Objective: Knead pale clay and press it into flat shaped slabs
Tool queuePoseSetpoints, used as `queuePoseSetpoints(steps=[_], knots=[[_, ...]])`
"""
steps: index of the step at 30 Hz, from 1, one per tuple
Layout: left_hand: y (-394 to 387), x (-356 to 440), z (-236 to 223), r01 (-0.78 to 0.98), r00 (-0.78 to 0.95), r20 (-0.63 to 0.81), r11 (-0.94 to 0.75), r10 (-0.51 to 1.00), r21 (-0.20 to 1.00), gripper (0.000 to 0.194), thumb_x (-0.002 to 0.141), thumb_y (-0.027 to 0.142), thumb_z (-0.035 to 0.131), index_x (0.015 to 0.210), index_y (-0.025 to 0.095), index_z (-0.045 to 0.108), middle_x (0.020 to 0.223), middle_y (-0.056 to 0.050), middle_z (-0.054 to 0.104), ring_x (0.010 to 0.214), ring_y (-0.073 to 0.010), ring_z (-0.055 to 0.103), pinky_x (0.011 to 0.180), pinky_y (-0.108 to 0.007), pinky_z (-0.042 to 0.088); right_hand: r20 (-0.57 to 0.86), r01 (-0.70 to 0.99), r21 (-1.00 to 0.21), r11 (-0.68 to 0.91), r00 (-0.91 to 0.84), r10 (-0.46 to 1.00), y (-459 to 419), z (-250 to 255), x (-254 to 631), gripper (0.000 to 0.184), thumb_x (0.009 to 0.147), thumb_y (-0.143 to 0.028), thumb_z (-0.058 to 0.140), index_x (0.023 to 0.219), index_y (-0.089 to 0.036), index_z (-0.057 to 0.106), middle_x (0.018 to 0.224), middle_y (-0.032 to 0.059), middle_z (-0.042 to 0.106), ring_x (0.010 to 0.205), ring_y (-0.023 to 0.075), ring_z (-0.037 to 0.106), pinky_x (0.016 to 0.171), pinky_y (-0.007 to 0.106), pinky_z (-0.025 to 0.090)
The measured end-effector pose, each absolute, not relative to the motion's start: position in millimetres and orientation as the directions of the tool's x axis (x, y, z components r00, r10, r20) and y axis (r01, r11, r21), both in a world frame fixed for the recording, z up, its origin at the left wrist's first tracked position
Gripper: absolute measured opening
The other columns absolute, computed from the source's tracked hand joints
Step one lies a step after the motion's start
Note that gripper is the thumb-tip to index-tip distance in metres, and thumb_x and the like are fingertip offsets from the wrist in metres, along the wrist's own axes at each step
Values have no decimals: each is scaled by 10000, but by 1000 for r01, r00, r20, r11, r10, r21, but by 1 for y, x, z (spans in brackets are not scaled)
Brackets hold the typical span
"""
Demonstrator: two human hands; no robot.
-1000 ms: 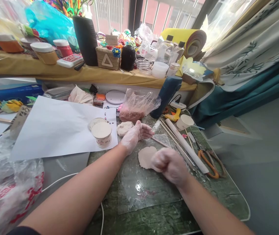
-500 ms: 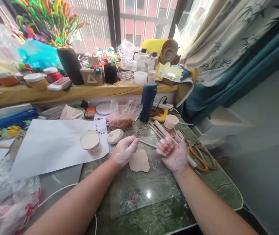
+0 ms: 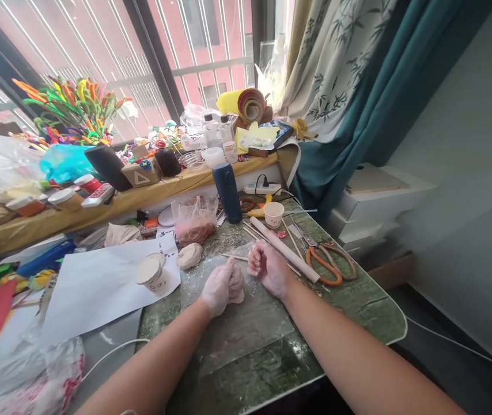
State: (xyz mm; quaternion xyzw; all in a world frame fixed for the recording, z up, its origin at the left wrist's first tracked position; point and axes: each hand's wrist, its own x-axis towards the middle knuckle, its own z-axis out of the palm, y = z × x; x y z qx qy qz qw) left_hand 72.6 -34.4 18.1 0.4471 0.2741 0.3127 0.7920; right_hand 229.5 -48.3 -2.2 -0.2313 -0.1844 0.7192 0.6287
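Head view: the flat clay [image 3: 237, 298] lies on the clear sheet [image 3: 246, 337], inward from the near edge of the tabletop [image 3: 371, 305]. The left hand [image 3: 220, 288] curls its fingers over it; whether they pinch is unclear. The right hand [image 3: 268, 269] folds its fingers inward, apart from it. Clay looks light, soft, tearable, best supported underneath; long axis and direction are hidden.
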Motion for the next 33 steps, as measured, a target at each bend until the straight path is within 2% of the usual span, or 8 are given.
queuePoseSetpoints(steps=[4,7,14,18,21,25,30,33], knots=[[-45,73,26,-302,645,-134,412,752,860,699,882,730,507,469,206,298,428,70,226,379,-63,189,398,-208,118,-98,-787,-601,-141,-102,990,-48,-3,225,464,838,-508,697,559,-198,492,503,-60,406,444,80,281,432,223,248],[-48,74,23,-251,686,-162,439,710,863,690,868,697,568,466,199,309,432,72,231,378,-55,177,400,-210,121,-92,-766,-627,-141,-107,990,-46,-3,224,491,830,-536,704,547,-199,487,495,-60,409,434,78,282,431,225,249],[-39,84,26,-225,687,-274,556,673,800,694,899,758,427,493,203,333,417,69,257,353,-58,149,358,-184,111,-108,-790,-594,-152,-109,988,-42,-6,225,537,846,-612,666,559,-209,457,485,-69,382,431,82,256,429,225,243],[-29,89,29,-303,602,-240,496,761,813,708,899,753,440,479,196,316,411,67,249,355,-55,182,367,-177,128,-119,-802,-574,-168,-121,986,-41,-8,226,565,852,-637,651,554,-211,430,485,-71,366,433,83,240,425,224,233],[-23,91,29,-273,611,-279,528,741,804,704,895,749,455,482,197,318,401,71,244,345,-51,156,357,-180,103,-124,-801,-573,-175,-126,984,-40,-7,226,574,851,-649,648,556,-211,424,491,-72,360,438,84,240,425,223,236],[-19,93,29,-351,560,-231,481,795,804,702,898,751,447,486,197,318,404,70,246,343,-56,175,359,-186,122,-126,-798,-576,-176,-126,984,-40,-5,226,605,854,-675,628,542,-217,385,487,-72,339,438,89,241,423,227,239],[-21,98,29,-351,563,-197,448,803,822,715,847,790,493,477,203,318,408,70,237,354,-61,186,366,-197,139,-154,-803,-564,-194,-129,980,-40,-3,226,626,865,-696,598,533,-215,374,485,-67,335,432,89,237,422,230,234],[-28,97,25,-265,599,-201,429,775,863,715,803,789,566,468,199,340,401,65,262,356,-60,197,369,-201,124,-152,-807,-561,-186,-120,981,-39,-3,227,631,868,-705,587,530,-211,385,483,-63,347,431,88,242,420,230,218]])
